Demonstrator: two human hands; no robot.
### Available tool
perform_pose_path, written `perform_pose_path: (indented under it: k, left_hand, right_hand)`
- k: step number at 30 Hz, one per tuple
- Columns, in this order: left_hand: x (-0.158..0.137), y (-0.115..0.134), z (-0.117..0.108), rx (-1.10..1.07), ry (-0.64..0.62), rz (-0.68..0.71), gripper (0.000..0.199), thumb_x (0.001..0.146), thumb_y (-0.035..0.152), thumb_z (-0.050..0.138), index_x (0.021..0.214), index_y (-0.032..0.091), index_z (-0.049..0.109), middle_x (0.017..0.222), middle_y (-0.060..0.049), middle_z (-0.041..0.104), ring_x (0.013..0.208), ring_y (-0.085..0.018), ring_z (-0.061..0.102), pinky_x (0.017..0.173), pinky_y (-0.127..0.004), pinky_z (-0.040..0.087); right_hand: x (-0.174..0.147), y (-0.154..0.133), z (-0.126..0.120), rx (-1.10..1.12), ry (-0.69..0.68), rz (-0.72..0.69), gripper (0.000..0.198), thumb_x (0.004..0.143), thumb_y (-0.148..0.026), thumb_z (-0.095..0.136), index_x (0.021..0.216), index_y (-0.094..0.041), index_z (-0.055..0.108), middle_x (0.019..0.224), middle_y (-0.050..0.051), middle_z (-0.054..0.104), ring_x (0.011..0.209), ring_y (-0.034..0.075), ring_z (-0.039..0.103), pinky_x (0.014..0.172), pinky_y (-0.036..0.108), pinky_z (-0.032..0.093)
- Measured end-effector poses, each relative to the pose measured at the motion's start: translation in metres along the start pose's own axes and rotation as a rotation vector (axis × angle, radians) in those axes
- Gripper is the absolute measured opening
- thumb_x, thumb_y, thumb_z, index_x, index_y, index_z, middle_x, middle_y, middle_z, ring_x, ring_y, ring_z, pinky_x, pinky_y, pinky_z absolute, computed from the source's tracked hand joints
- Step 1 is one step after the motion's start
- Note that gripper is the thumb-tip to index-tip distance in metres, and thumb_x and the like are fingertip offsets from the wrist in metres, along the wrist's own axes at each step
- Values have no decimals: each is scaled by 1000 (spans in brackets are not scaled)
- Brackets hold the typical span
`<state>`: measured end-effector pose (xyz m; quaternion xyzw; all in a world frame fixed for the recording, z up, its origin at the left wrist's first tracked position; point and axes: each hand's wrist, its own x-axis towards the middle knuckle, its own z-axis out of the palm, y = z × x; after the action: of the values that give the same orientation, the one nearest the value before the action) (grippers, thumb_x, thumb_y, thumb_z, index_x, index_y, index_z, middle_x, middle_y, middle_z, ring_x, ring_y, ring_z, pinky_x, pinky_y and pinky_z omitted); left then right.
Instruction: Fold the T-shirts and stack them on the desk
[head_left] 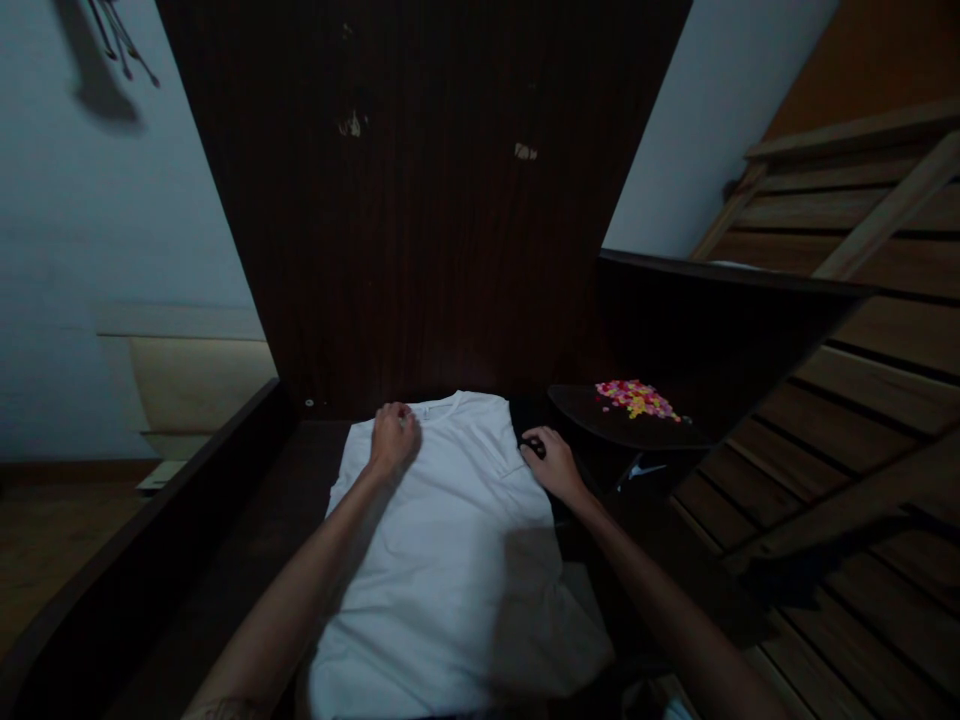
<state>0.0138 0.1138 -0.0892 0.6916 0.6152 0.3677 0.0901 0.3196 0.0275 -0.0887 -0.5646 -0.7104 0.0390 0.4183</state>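
Note:
A white T-shirt (457, 540) lies spread on a dark wooden surface, its neckline toward the back panel and a few wrinkles across it. My left hand (393, 438) rests on the shirt beside the left of the collar. Its fingers are loosely bent, the thumb a little apart, and no cloth is visibly bunched in it. At the shirt's right edge, near the sleeve, is my right hand (553, 462). A dark gap shows between its thumb and curved fingers. My right forearm's shadow falls over the lower shirt.
A dark upright panel (450, 230) stands behind the shirt. To the right, a dark rounded shelf (577, 408) carries a pile of small pink, red and yellow pieces (637, 398). A raised dark edge (165, 520) runs along the left. Wooden slats (885, 390) stand at far right.

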Motion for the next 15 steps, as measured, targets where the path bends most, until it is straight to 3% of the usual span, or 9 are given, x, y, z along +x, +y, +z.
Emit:
perform_pose_path:
  k: [4, 8, 11, 15]
  left_hand:
    - [10, -60, -39, 137, 7, -226, 32, 81, 24, 50, 109, 13, 62, 110, -19, 65, 111, -32, 58, 98, -45, 42]
    - [13, -97, -53, 219, -53, -433, 31, 75, 31, 59, 98, 14, 69, 110, -24, 68, 115, -43, 57, 93, -56, 43]
    - [14, -107, -50, 210, -94, -498, 27, 73, 40, 63, 87, 19, 73, 111, -20, 70, 119, -46, 54, 94, -62, 40]
    - [19, -111, -40, 111, -113, -497, 23, 72, 44, 66, 77, 22, 74, 111, -16, 72, 121, -44, 54, 97, -58, 38]
  right_hand:
    - [33, 20, 12, 164, 6, 383, 16, 72, -28, 67, 84, -20, 60, 90, 5, 68, 80, 19, 64, 77, 33, 51]
    - [68, 26, 32, 284, 14, 676, 21, 66, -25, 73, 80, -20, 59, 76, 1, 67, 74, 16, 64, 71, 27, 49]
    - [87, 23, 43, 378, -10, 750, 17, 66, -25, 72, 74, -19, 58, 63, -1, 61, 60, 13, 59, 57, 23, 46]
    - [98, 19, 49, 430, -53, 733, 19, 64, -27, 73, 60, -18, 56, 49, -4, 52, 48, 10, 49, 47, 21, 37]
